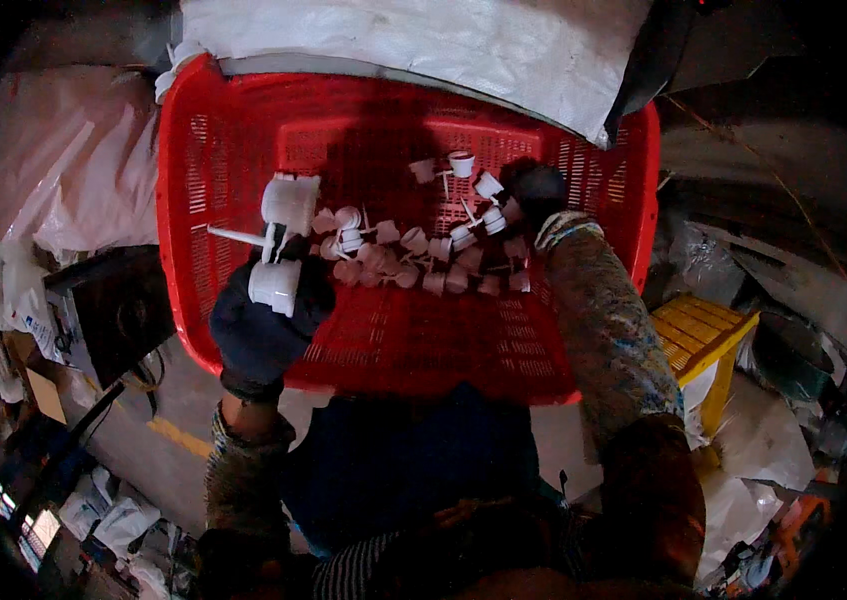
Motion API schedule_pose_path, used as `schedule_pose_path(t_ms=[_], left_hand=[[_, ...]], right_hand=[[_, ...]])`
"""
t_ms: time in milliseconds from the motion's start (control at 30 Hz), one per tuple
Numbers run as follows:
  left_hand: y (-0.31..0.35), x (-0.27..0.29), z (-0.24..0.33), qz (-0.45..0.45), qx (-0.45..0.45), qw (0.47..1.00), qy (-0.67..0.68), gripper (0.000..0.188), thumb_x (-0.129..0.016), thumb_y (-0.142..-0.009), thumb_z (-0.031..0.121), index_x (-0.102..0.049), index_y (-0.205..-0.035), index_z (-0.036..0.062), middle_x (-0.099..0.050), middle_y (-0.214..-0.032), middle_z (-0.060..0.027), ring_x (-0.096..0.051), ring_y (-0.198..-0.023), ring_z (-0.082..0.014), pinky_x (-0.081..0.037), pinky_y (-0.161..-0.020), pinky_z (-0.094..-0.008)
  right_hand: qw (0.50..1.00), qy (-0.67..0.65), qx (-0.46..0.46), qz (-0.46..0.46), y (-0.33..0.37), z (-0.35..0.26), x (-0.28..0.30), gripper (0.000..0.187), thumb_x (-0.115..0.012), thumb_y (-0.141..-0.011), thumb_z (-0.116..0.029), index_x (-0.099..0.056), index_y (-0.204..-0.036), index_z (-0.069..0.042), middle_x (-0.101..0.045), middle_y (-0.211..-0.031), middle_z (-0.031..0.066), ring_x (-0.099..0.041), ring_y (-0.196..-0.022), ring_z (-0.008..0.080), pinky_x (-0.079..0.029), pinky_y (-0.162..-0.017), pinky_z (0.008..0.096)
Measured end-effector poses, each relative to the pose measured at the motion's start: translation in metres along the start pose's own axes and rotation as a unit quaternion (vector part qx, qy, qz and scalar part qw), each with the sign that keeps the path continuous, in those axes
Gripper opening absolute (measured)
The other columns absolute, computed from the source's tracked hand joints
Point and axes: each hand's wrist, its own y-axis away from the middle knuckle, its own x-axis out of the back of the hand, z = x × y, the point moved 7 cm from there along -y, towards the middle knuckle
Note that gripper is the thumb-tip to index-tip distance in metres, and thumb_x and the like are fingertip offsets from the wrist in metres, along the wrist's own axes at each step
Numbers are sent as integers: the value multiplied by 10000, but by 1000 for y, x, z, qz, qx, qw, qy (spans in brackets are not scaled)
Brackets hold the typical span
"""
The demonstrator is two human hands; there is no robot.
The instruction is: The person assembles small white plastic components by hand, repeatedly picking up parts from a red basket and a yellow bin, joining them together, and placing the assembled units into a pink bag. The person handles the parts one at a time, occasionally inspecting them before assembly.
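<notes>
We note dim light, a grey floor (181,402) with a yellow stripe (179,437), a yellow slatted stool (698,335) at right, and bright window-like patches (44,529) at lower left.

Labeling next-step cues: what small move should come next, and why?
Probably close the right hand around the loose white cup beside it. That hand is down among the scattered pieces in the red basket, while the left hand holds white plastic cups. The right fingers are too dark to tell if they grip anything.
</notes>
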Motion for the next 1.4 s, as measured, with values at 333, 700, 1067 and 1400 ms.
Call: schedule_pose_path(t_ms=[333, 700, 1067, 1400], left_hand=[[44, 11, 9, 131, 10, 981, 141, 424, -685, -827, 162, -572, -1204, 5, -646, -1110, -169, -633, -999, -316, -523, -835, -367], [86, -45, -7, 41, 142, 551, 822, 549, -417, -1004, 457, -442, -1365, 45, -635, -1125, -125, -624, -1043, -270, -525, -865, -379], [61, -40, -16, 134, 161, 560, 801, 498, -393, -997, 518, -526, -1239, 104, -614, -1127, -115, -619, -990, -269, -550, -762, -384], [62, -21, 8, 121, 61, 633, 762, 496, -482, -1014, 230, -337, -1465, 85, -494, -1350, -115, -513, -1229, -253, -431, -1055, -398]], right_hand=[[943, -286, -82, 149, 78, 2, 105, 299, -564, -885, -323, -661, -983, -57, -670, -888, 210, -646, -846, 398, -508, -715, 509], [982, -152, -111, 31, 67, -20, 53, 313, -565, -874, -256, -616, -1123, -74, -607, -1086, 210, -637, -921, 405, -530, -771, 504], [999, -26, 26, 19, 13, -16, 17, 398, -706, -633, -286, -652, -992, -122, -669, -845, 143, -665, -796, 377, -540, -678, 508], [928, -324, -49, 176, 49, -15, 77, 221, -586, -890, -160, -639, -1096, -100, -682, -906, 156, -675, -833, 319, -540, -702, 411]])
